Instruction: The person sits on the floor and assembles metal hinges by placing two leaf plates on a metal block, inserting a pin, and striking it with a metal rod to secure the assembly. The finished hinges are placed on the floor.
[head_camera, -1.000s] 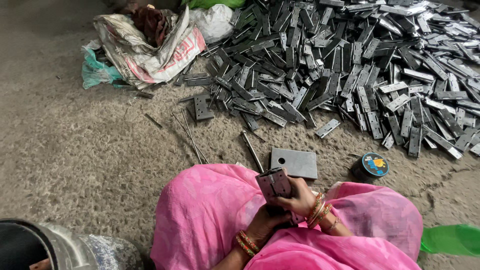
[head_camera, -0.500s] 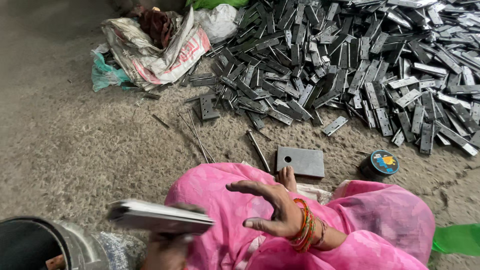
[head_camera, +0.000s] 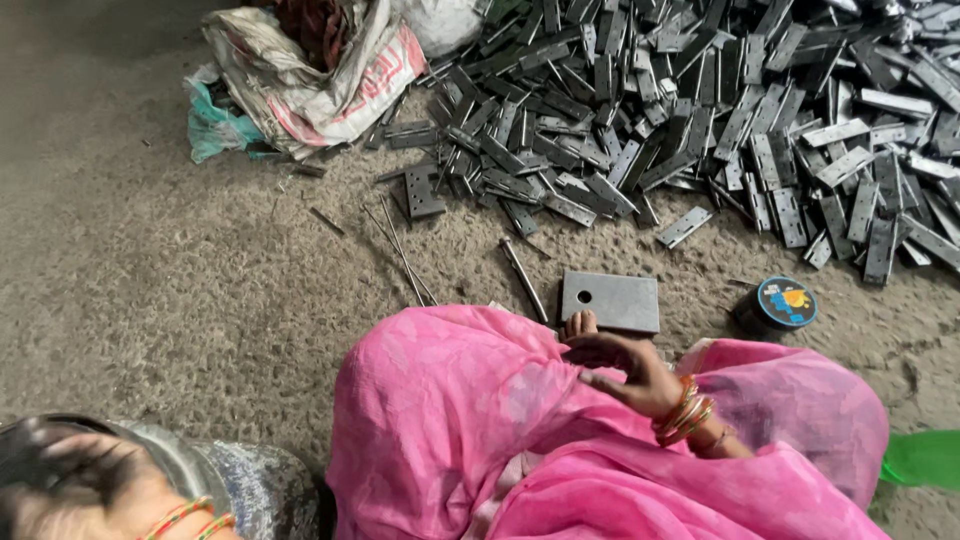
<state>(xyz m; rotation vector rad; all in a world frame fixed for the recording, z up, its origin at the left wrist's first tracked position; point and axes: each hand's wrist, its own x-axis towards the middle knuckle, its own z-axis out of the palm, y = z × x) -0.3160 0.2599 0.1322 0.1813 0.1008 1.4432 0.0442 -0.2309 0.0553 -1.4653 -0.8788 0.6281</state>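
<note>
My right hand (head_camera: 625, 365) hovers empty, fingers spread, above my knee; left hand (head_camera: 90, 490) over the bucket (head_camera: 230, 470), grip unclear.

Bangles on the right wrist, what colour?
Orange, red and gold bangles, seen clearly in the head view.

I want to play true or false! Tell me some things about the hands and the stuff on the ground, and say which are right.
1. The right hand holds a hammer. False: it is open and holds nothing.
2. A flat grey plate lies on the floor beyond that hand. True.
3. The metal hinges stand in neat stacks. False: they lie in a loose heap.
4. The left hand is at the metal bucket. True.
</note>
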